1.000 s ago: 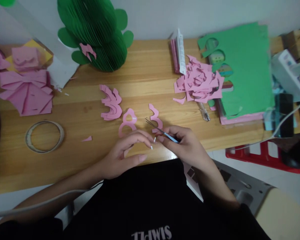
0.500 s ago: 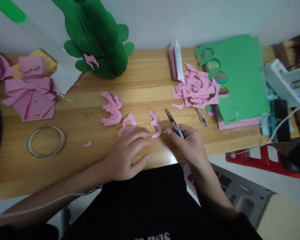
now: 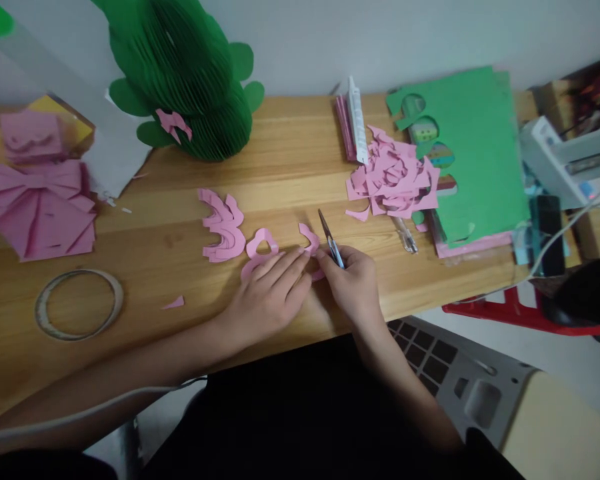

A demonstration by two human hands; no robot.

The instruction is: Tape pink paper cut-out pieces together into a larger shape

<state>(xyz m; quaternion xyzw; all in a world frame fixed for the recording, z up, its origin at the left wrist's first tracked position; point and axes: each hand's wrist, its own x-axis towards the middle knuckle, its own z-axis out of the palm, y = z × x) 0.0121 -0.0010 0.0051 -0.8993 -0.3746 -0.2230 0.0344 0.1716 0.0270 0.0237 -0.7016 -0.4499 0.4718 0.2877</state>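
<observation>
My right hand (image 3: 353,280) is closed around a small pair of scissors (image 3: 330,240), whose blades point up and away over the table. Its thumb and fingertip reach the right side of a wavy pink paper strip (image 3: 307,235). Flat on that same strip lie the stretched fingers of my left hand (image 3: 275,290), covering its middle. A pink paper ring shape (image 3: 263,243) shows partly from under the left hand. Just left of it is a stack of pink scalloped cutouts (image 3: 223,230).
Pink paper scraps (image 3: 395,173) are heaped beside green sheets (image 3: 480,153) and a white tube (image 3: 357,120). A green honeycomb paper figure (image 3: 200,87) stands at the back. On the left lie a tape roll (image 3: 43,307) and folded pink paper (image 3: 50,213).
Both hands have come together over the wavy pink strip. My left hand moved right and flattened onto it; my right hand moved left with the scissors. The view shifted slightly.
</observation>
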